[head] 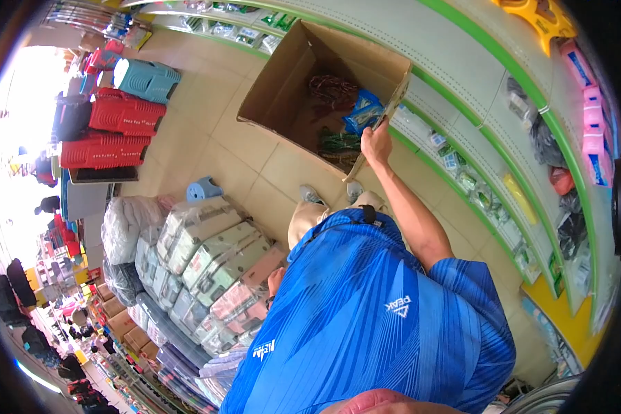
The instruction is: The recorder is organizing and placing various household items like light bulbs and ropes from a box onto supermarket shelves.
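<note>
My right hand (376, 142) grips the near right rim of an open cardboard box (277, 98), thumb over the edge. Inside, a dark red bundle of cord or rope (334, 90) lies towards the back. A blue plastic packet (363, 111) rests by the wall nearest my right hand. Below it are a green bundle (337, 139) and a brownish bundle (341, 157). My left hand (275, 282) hangs at my side, next to plastic-wrapped suitcases (227, 264). My shirt partly hides it, and whether it touches them is unclear.
Shelves with green edges (460, 124) run along the right, holding packaged goods and pink packs (595, 124). A light blue stool (203, 189) stands by the suitcases. Red plastic stools (127, 121) are stacked at upper left. Tiled floor (233, 165) lies between.
</note>
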Demonstrator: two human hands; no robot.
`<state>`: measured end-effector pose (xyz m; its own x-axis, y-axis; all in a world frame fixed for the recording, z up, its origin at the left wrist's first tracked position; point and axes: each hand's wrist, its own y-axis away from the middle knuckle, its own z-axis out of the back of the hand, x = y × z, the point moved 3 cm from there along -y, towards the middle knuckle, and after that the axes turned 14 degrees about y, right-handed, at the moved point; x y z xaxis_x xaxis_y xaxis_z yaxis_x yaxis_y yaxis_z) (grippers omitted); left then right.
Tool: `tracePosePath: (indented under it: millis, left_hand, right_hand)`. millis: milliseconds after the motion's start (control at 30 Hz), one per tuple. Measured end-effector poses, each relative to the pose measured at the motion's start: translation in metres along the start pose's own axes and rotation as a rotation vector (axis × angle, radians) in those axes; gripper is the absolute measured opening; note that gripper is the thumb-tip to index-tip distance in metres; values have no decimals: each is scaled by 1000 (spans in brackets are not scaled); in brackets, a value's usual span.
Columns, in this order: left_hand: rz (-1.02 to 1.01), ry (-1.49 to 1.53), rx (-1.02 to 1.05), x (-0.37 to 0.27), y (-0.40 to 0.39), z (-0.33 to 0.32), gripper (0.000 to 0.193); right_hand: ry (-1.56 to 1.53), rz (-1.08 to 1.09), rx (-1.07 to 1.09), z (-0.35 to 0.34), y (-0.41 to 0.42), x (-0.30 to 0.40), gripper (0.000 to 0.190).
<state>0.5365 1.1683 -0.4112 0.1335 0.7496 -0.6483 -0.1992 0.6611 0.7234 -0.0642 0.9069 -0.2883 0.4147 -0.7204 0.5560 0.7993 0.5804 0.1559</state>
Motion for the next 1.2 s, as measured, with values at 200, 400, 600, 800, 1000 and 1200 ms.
tracePosePath:
  millis: [200,400,600,800,1000,1200]
  left_hand:
    - [-6,39,22,3,0,2,41]
    - [30,76,5,7,-2,0,45]
    - [33,-52,-3,-3,5,-4,45]
    - [51,71,-14,2,4,-7,45]
    - [41,13,-1,9,-4,-6,43]
    - [43,-22,-27,7,-1,-5,40]
  right_hand:
    - [-16,-5,24,4,1,0,67]
    - [-37,-24,35,5,2,1,66]
    - [-28,-36,40,1,0,-1,64]
    - [-18,-37,24,-1,-2,0,64]
    - [7,-44,0,-2,-1,-1,63]
    - [-10,-27,3,-3,-3,-3,63]
